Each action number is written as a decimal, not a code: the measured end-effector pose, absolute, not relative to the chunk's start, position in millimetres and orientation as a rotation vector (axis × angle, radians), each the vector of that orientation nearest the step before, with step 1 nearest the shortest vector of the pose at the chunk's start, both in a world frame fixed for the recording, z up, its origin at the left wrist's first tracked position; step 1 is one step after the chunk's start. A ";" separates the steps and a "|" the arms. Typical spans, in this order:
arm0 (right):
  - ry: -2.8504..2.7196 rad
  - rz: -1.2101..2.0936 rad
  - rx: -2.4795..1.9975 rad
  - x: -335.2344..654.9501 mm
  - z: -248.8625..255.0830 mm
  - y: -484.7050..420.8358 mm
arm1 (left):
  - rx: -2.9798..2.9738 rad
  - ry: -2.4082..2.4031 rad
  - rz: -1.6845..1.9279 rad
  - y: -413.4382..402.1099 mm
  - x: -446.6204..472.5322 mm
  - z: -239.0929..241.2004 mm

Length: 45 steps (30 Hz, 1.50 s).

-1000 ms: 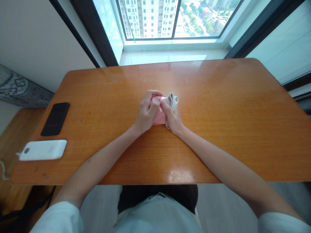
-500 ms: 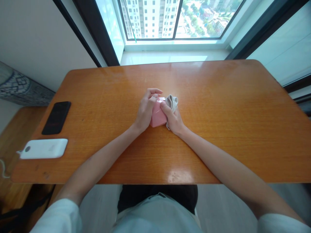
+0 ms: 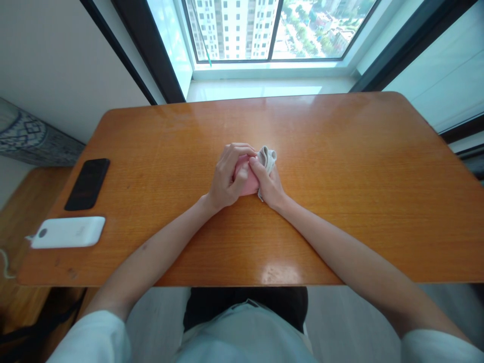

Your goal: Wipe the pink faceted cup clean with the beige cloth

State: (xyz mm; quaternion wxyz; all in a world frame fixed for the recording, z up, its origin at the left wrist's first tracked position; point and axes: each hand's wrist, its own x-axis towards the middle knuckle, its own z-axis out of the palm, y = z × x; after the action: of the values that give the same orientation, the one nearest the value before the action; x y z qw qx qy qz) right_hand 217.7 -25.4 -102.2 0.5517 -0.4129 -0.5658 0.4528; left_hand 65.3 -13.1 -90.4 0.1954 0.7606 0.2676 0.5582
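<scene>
Clasping a small pink case [image 3: 247, 182] in my left hand [image 3: 226, 177], I press the beige cloth [image 3: 266, 157] bunched in my right hand [image 3: 269, 185] against it above the table [image 3: 340, 201]. This looks like the wiping step; next, I judge, the case needs turning to expose an unwiped face.

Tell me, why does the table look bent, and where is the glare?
Head view: the wide lens bows the wooden table edges and window frame; daylight from the window leaves pale glare along the far edge and a bright patch near the front edge; the hands and pink object stay sharp.
</scene>
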 end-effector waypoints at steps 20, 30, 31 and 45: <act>-1.360 1.134 -0.984 219.0 -104.3 -27.4 | 1.518 1.002 1.455 -9.1 74.7 -76.0; -1.351 1.122 -0.928 217.5 -104.7 -24.4 | 2.258 0.628 1.603 -8.0 55.7 -96.4; -1.345 1.122 -0.938 217.2 -104.4 -24.4 | 2.248 0.651 1.590 -8.4 56.3 -95.5; -1.285 1.126 -1.013 218.7 -105.1 -26.0 | 1.561 1.035 1.333 -7.8 72.3 -76.7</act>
State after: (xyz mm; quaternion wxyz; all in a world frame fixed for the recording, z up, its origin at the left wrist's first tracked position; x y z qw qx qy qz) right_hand 218.7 -26.0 -105.1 0.5461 -0.4271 -0.5421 0.4748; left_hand 72.3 -7.8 -76.7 0.4093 0.6196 0.4108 0.5290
